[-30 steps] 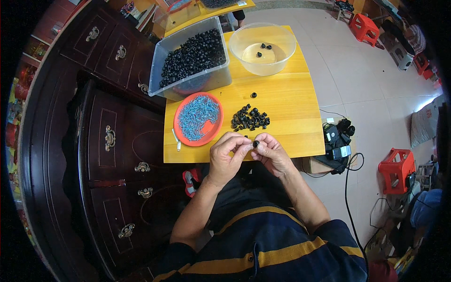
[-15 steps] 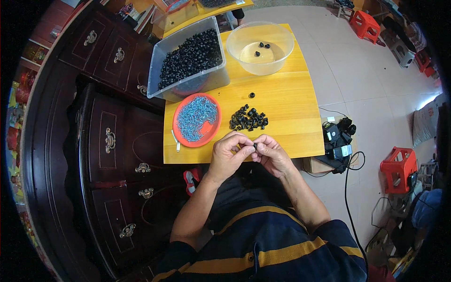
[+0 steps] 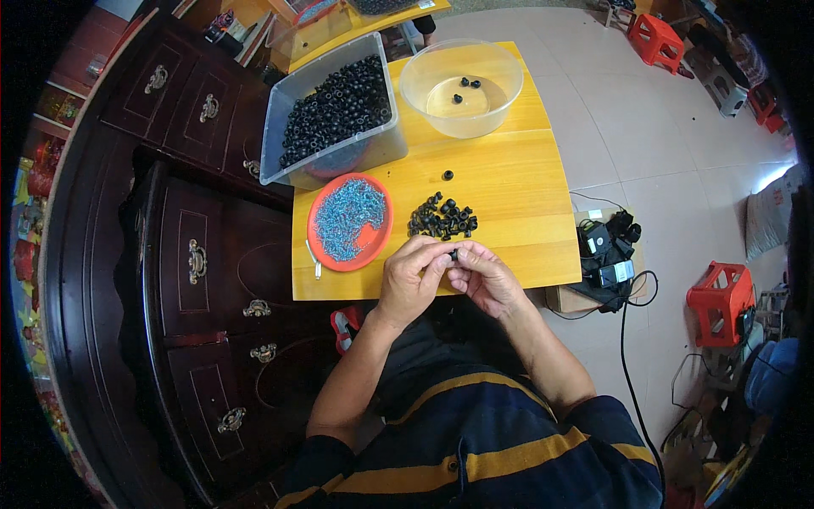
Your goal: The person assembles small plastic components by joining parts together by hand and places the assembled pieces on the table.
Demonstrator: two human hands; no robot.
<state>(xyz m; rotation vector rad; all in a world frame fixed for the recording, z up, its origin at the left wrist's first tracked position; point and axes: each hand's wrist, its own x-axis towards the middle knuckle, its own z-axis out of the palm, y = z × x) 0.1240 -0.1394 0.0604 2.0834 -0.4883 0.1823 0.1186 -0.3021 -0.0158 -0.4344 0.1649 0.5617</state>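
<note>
Close to the near edge of the yellow table, my left hand (image 3: 410, 278) and my right hand (image 3: 485, 282) meet fingertip to fingertip. Both pinch one small round black part (image 3: 453, 254), mostly covered by the fingers. Just beyond them lies a loose pile of small black parts (image 3: 443, 219), some ring-shaped, some stemmed. A single black ring-like part (image 3: 448, 176) sits apart behind the pile. Left of the hands, an orange-red plate (image 3: 370, 237) carries many tiny bluish metal pieces (image 3: 343, 210) that look like screws.
A clear rectangular bin (image 3: 360, 161) full of black round parts stands at the table's far left. Beside it, a clear round tub (image 3: 475, 127) holds 3 black pieces. A dark wooden cabinet (image 3: 191, 297) borders the left. Black adapters (image 3: 612, 254) and red stools (image 3: 719, 304) are at the right.
The view has shifted slightly, so the table and its contents sit a little further left. Both hands keep their pinch on the black part, now showing a bit more above the fingertips.
</note>
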